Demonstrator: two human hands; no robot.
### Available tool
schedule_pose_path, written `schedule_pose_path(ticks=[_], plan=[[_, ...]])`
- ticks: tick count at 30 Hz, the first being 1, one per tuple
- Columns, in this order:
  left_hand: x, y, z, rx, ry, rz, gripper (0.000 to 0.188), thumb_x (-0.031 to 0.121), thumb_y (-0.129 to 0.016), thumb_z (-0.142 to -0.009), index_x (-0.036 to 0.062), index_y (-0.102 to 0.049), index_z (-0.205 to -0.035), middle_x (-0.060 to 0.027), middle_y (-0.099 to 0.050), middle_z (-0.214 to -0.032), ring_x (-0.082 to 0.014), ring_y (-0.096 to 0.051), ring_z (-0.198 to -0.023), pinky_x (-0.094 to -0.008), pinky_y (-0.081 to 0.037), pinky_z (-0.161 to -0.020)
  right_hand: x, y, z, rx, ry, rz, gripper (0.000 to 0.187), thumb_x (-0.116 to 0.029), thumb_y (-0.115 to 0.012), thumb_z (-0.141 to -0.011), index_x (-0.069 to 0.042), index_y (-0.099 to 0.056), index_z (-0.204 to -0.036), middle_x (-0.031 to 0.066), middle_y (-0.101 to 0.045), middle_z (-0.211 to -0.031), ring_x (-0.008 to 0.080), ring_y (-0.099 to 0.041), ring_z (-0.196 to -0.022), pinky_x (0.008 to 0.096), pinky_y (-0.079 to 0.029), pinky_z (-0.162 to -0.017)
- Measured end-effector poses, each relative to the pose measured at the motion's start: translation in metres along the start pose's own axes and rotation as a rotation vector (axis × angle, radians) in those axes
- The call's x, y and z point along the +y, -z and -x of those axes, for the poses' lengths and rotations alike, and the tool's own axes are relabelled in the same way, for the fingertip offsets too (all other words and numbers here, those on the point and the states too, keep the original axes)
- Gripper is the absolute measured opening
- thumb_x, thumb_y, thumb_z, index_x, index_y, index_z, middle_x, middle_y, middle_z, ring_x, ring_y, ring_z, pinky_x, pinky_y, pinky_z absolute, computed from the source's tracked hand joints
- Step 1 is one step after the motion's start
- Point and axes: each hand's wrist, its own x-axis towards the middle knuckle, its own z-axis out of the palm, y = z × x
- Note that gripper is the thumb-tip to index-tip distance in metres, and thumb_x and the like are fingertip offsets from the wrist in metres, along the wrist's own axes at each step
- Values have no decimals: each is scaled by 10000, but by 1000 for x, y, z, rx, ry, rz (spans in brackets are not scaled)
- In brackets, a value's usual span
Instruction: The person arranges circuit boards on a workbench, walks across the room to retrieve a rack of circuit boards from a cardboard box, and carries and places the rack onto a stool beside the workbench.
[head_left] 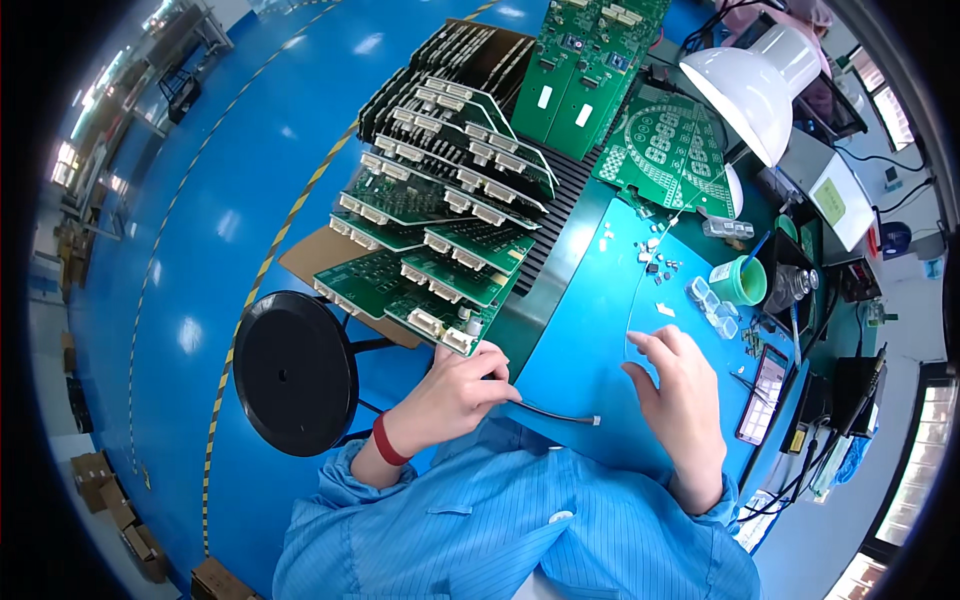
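Note:
My left hand (455, 388), with a red band at its wrist, is closed on a short dark cable (555, 413). The cable sticks out to the right from between the fingers and ends in a small white connector. That hand is just below the near edge of the lowest green circuit board (425, 310) in a rack; whether they touch, I cannot tell. My right hand (680, 395) is apart from the cable, over the blue mat (580, 330), thumb and fingers spread. Nothing shows between them.
Several boards with white connectors stand in the black rack (560, 215). Beyond are a large green board (660, 150) and a white lamp (745, 95). Loose small parts (655, 265), a green cup (738, 281), clear boxes (712, 305) and a phone (763, 392) lie rightward. A black stool (295, 372) stands left.

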Motion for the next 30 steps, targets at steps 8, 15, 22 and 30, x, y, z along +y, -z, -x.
schedule_pose_path(ticks=[8, 15, 22, 30], plan=[[-12, 22, 11, 200, 64, 204, 177, 100, -784, -707, 119, -723, -872, 10, -642, -927, -221, -573, -1040, -398, -399, -950, -32, 6, -32, -56, 210, -156, 279, -105, -722, -780, -60, -639, -1043, 89, -595, -874, 275, -606, -787, 362, -496, -655], [-29, 46, 12, 660, 379, 131, 375, 28, -751, -724, 47, -609, -1070, -120, -592, -1065, -326, -577, -981, -418, -449, -876, -30, -44, -56, -87, 128, -346, 253, -94, -716, -804, -66, -647, -1046, 85, -630, -912, 262, -648, -770, 333, -520, -635], [-54, 35, -19, 767, 256, 208, 1114, 165, -847, -640, 1, -143, -1488, -226, -303, -1459, -400, -374, -1295, -422, -321, -1095, -27, -82, -60, 6, 203, -260, 286, 22, -721, -736, -22, -659, -1011, 122, -609, -921, 263, -614, -813, 316, -505, -730], [-58, 12, -31, 658, 331, -242, 1077, 261, -805, -677, -55, -146, -1468, -199, -277, -1500, -338, -318, -1371, -415, -255, -1138, 16, -129, -52, 24, 103, -292, 307, 37, -689, -650, 5, -649, -953, 207, -614, -1053, 393, -582, -995, 431, -474, -878]])
